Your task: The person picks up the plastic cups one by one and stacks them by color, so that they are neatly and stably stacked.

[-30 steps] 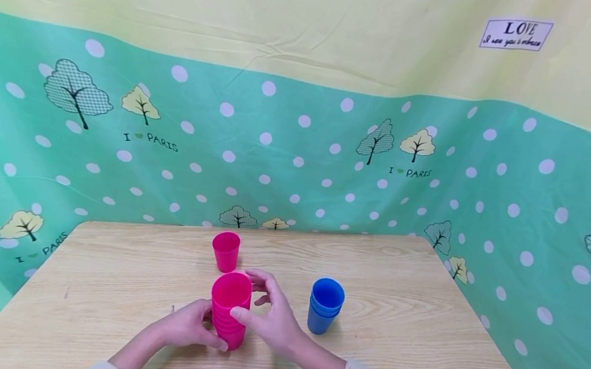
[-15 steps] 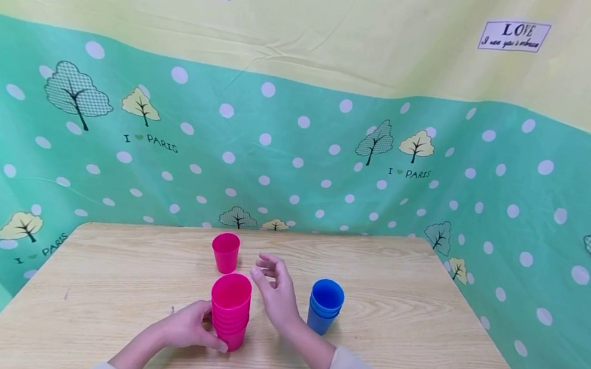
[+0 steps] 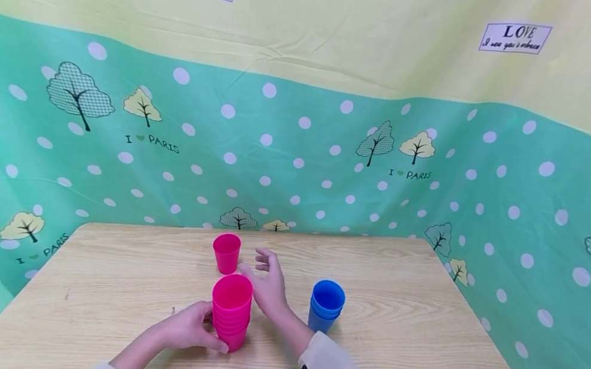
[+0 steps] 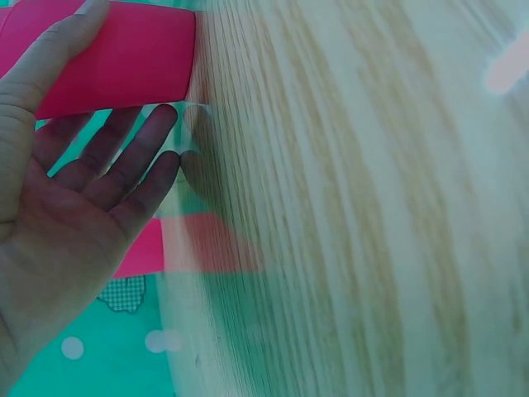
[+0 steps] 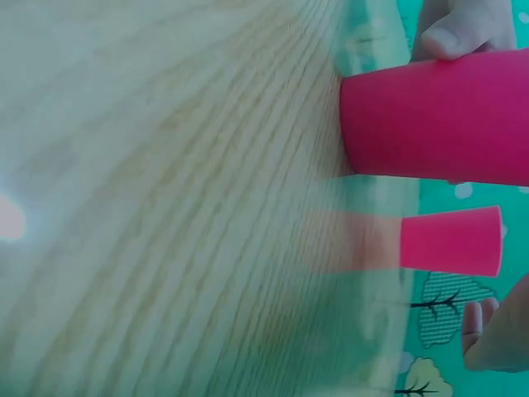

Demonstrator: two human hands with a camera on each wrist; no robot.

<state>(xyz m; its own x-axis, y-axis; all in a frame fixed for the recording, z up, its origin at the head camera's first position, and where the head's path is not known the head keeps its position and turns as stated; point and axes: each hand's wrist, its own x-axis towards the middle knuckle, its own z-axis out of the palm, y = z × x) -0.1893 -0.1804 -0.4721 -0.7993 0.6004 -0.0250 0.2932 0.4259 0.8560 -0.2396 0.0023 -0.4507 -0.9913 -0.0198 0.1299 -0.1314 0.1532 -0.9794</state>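
Observation:
A tall stack of nested pink plastic cups [image 3: 231, 322] stands upright on the table. My left hand [image 3: 188, 326] holds the stack low on its left side, thumb in front and fingers behind. In the left wrist view the thumb lies along the pink wall of the stack [image 4: 140, 62]. Behind the stack, a single pink cup [image 3: 226, 255] stands upright. Just right of that cup my right hand [image 3: 269, 287] reaches forward, fingers loosely bent and nothing in them. The right wrist view shows its fingers [image 5: 473, 321] apart from the single cup [image 5: 453, 241].
To the right, a short stack of blue cups [image 3: 326, 302] stands behind my right forearm, which partly covers its base. The light wooden table [image 3: 409, 341] meets a green and yellow printed cloth [image 3: 300, 137] along its back edge.
My right hand has let go of the pink stack, moved forward and away, then shifted left toward the single pink cup. My left hand and all the cups have stayed in place.

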